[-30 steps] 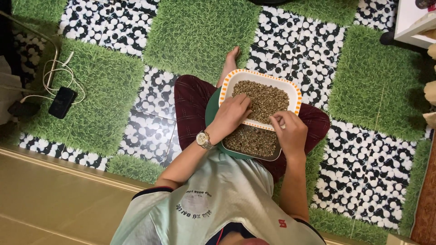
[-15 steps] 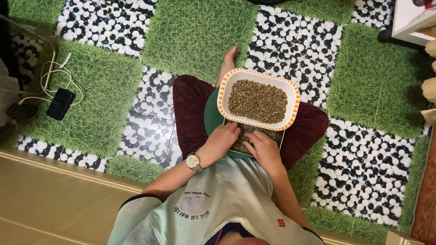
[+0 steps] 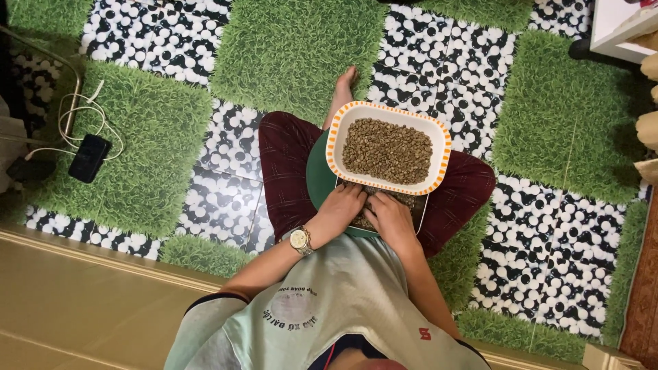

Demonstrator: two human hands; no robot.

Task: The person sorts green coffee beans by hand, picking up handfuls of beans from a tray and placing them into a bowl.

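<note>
While sitting cross-legged, my left hand [image 3: 340, 205] and right hand [image 3: 388, 218] rest fingers-down, loosely curled, holding nothing, in beans of metal tray [image 3: 419, 214] on lap; white orange-rimmed dish [image 3: 334, 140] of beans propped on far edge, within reach.

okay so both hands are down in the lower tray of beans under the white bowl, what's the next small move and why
Probably pinch a few beans from the lower tray and lift them to the orange-rimmed bowl. Both the left hand and right hand rest fingers-down among those beans, and the bowl sits just beyond them, already holding beans.
</note>
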